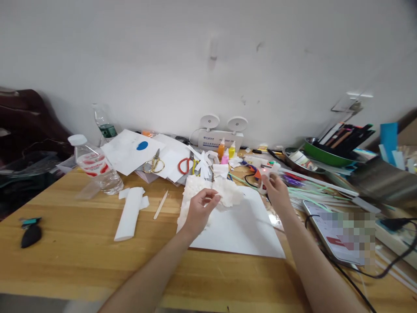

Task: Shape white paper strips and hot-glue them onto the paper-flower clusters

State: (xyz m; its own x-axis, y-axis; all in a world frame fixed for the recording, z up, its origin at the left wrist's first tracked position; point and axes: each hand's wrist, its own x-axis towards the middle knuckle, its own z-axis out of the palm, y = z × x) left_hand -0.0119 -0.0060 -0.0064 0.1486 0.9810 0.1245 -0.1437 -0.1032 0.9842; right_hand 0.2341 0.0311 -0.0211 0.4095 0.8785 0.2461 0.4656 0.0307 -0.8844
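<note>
My left hand [200, 212] is closed in a pinch on the edge of a ragged, off-white cottony sheet [232, 194]. Under it lies a large sheet of white paper [243, 232], with more fluffy off-white material [190, 191] along its left side. To the right, my right hand [276, 191] is wrapped round a small white glue gun [267, 170] that shows a red light, just beyond the paper's upper right corner. Left of the paper are a thin pointed wooden stick [161, 205] and a folded white paper shape [129, 215].
Gold scissors [154, 163], red-handled scissors [185, 165] and small paint bottles [224, 152] stand or lie at the back. A water bottle [97, 167] is at left. A phone [332, 234], cables and a green bowl of pens [329, 153] crowd the right side.
</note>
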